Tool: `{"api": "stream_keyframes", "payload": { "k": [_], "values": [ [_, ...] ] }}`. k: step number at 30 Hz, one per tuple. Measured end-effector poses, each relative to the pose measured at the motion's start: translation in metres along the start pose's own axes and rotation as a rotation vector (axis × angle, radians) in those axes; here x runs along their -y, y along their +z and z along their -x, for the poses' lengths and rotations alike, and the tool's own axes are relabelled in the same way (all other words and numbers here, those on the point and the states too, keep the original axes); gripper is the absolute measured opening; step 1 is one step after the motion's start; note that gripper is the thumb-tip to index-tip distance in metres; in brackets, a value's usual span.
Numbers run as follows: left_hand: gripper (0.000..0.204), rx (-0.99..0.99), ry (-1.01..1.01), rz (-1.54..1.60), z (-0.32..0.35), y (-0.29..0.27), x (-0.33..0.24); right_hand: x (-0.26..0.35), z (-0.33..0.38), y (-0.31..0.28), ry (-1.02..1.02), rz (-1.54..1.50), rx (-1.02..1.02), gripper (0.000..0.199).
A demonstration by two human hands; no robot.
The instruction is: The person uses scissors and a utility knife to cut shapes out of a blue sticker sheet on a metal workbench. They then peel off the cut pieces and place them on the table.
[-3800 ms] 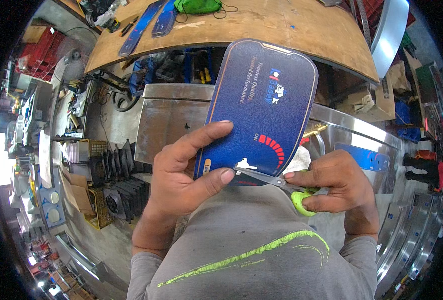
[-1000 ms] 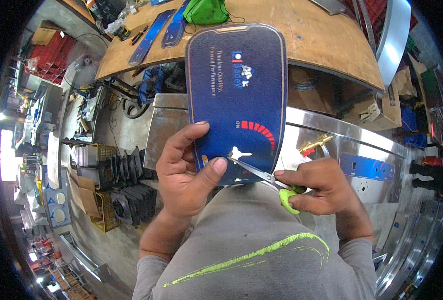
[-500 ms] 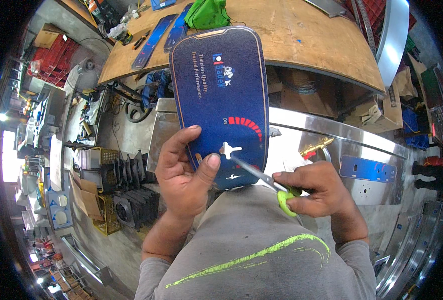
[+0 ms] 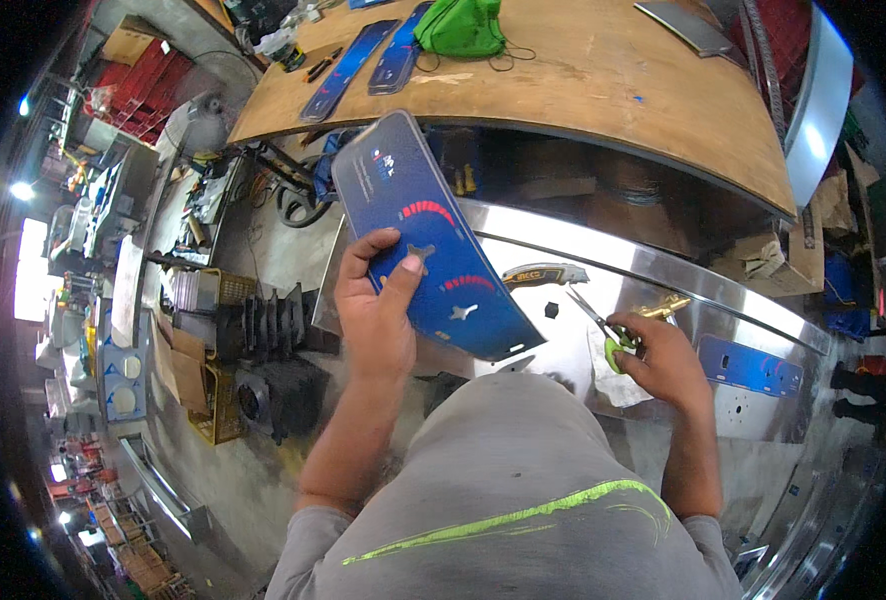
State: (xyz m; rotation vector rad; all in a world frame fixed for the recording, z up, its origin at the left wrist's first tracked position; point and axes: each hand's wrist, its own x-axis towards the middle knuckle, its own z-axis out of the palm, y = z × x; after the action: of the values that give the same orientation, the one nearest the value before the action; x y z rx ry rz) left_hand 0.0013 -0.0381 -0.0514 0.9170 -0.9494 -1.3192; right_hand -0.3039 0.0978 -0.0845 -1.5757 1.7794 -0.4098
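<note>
My left hand (image 4: 378,300) holds a blue, round-cornered control panel plate (image 4: 393,185) tilted in front of me, its thumb pressed on the face near a cross-shaped cutout. Red arc markings and a second cutout show lower on the plate. My right hand (image 4: 663,358) grips scissors (image 4: 614,350) by their green handles, blades apart and pointing up and left, clear of the plate. Between the hands, a black and yellow utility knife (image 4: 546,274) lies on a shiny steel panel (image 4: 508,225). A small black piece (image 4: 551,311) sits below it. Near my right fingers is a brass valve fitting (image 4: 666,306).
Another blue plate (image 4: 751,367) lies on the steel at right, and a white sheet (image 4: 618,378) under my right hand. Ahead stands a wooden table (image 4: 583,85) with a green bag (image 4: 460,27) and long blue plates (image 4: 351,70). Black parts (image 4: 278,390) are stacked at left.
The scissors have left the plate's cutout and moved right with my right hand, over the steel. My left hand has tilted and turned the plate, uncovering the knife.
</note>
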Motion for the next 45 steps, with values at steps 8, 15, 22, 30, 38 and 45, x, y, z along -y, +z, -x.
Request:
{"api": "stream_keyframes", "payload": {
  "k": [8,15,22,30,38,45],
  "values": [
    [0.024,-0.213,0.134,-0.014,-0.027,-0.066,0.062,-0.068,-0.028,0.108,0.230,0.210,0.187,0.037],
    [0.012,-0.510,0.088,-0.413,-0.050,-0.181,0.177,-0.093,-0.039,0.161,0.148,0.331,0.023,0.036],
    [0.037,-0.444,-0.114,-0.444,-0.030,-0.215,0.222,-0.097,-0.042,0.165,0.140,0.359,0.002,0.035],
    [0.069,-0.169,-0.404,-0.653,-0.011,-0.210,0.209,-0.085,-0.057,0.165,0.240,0.417,0.017,0.031],
    [0.079,0.076,-0.529,-0.772,-0.020,-0.209,0.190,-0.080,-0.064,0.172,0.362,0.411,-0.153,0.041],
    [0.082,0.606,-0.428,-1.515,-0.047,-0.213,0.159,-0.065,-0.061,0.194,0.509,0.346,-0.358,0.040]
  ]
}}
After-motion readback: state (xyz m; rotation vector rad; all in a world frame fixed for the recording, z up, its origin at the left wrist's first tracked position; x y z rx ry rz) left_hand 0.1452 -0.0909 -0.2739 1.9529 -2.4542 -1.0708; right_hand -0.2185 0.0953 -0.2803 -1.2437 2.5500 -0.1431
